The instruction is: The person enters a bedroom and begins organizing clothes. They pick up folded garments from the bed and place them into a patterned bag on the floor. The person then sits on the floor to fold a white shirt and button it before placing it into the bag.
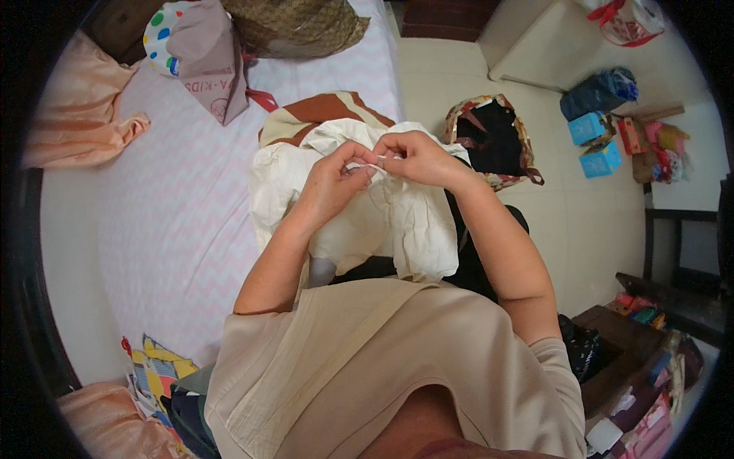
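Note:
A cream-white garment or cloth (355,224) lies bunched over my lap and the bed's edge. My left hand (338,178) pinches a fold of it between thumb and fingers. Close beside, almost touching, my right hand (416,158) pinches the same fold near the cloth's upper part. What the fingertips hold within the fold is too small to tell. Just beyond the white cloth lies a brown and cream striped fabric (321,115), partly covered by it. A tan strip of cloth (321,321) runs diagonally across my beige top.
The bed (172,229) with a pale patterned sheet spreads to the left. On it stand a mauve shopping bag (215,63) and a brown patterned pillow or bag (298,26). A floral bag (527,143) holding dark cloth stands on the tiled floor (590,229), with blue boxes (599,159) further right.

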Action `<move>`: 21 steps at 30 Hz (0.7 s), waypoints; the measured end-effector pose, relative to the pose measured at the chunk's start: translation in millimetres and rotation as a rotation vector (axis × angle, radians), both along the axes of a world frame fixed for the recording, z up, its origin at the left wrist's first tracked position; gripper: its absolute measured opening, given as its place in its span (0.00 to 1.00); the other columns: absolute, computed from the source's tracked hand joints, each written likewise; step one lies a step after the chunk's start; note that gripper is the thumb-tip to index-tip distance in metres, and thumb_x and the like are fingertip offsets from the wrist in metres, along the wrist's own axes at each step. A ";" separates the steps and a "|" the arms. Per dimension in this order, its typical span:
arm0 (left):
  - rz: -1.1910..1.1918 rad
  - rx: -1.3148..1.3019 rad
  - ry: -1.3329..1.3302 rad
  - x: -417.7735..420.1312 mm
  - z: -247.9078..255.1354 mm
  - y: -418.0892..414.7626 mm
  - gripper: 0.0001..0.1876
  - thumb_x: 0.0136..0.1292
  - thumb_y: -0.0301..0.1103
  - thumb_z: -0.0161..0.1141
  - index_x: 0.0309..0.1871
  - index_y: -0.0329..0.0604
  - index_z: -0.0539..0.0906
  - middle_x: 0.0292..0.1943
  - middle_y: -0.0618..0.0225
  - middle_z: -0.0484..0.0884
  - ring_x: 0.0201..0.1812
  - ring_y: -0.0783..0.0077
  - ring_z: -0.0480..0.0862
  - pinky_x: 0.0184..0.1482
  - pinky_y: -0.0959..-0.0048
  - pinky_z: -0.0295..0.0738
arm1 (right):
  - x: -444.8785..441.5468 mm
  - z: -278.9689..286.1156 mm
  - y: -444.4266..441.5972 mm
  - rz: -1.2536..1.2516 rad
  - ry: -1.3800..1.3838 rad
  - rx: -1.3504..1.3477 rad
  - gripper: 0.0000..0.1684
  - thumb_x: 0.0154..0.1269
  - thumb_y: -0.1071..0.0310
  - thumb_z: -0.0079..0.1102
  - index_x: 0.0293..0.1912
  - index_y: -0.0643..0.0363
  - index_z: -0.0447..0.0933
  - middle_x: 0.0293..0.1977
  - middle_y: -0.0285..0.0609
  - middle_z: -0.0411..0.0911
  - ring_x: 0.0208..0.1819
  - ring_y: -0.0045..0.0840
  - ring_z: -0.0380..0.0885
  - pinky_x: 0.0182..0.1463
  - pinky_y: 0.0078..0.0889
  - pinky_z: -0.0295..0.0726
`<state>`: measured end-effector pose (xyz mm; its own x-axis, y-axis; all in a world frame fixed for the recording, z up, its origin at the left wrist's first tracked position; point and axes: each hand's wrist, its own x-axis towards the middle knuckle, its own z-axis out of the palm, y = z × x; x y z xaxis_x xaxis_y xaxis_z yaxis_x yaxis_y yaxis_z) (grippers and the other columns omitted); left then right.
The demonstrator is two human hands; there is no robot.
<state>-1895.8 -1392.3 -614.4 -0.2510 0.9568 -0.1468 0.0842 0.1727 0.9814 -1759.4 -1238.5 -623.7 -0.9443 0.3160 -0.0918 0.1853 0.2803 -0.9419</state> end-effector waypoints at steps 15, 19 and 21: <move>0.113 0.057 0.020 3.3 -23.9 1.1 0.07 0.65 0.23 0.58 0.46 0.38 0.82 0.40 0.73 0.83 0.38 0.83 0.80 0.42 0.82 0.76 | 11.8 -2.8 -2.6 -0.091 -0.010 -0.226 0.05 0.67 0.69 0.60 0.36 0.60 0.79 0.25 0.23 0.72 0.27 0.05 0.64 0.29 0.12 0.61; 0.154 0.096 0.097 6.4 -20.9 2.9 0.07 0.64 0.23 0.59 0.45 0.38 0.82 0.38 0.73 0.82 0.34 0.84 0.78 0.39 0.82 0.75 | 12.1 -5.6 -7.1 -0.131 0.027 -0.132 0.06 0.65 0.69 0.61 0.36 0.61 0.80 0.26 0.23 0.73 0.28 0.06 0.65 0.30 0.13 0.64; 0.173 0.067 0.103 7.9 -18.1 3.6 0.07 0.64 0.23 0.60 0.44 0.38 0.82 0.37 0.73 0.82 0.34 0.84 0.78 0.39 0.83 0.74 | 11.8 -6.8 -9.1 -0.142 0.053 -0.051 0.06 0.65 0.69 0.61 0.37 0.62 0.80 0.26 0.25 0.74 0.28 0.08 0.66 0.31 0.15 0.66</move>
<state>-1887.9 -1388.7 -632.5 -0.4226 0.9050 -0.0488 0.1599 0.1275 0.9789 -1747.6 -1247.6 -630.4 -0.8942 0.4432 -0.0623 0.1692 0.2059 -0.9638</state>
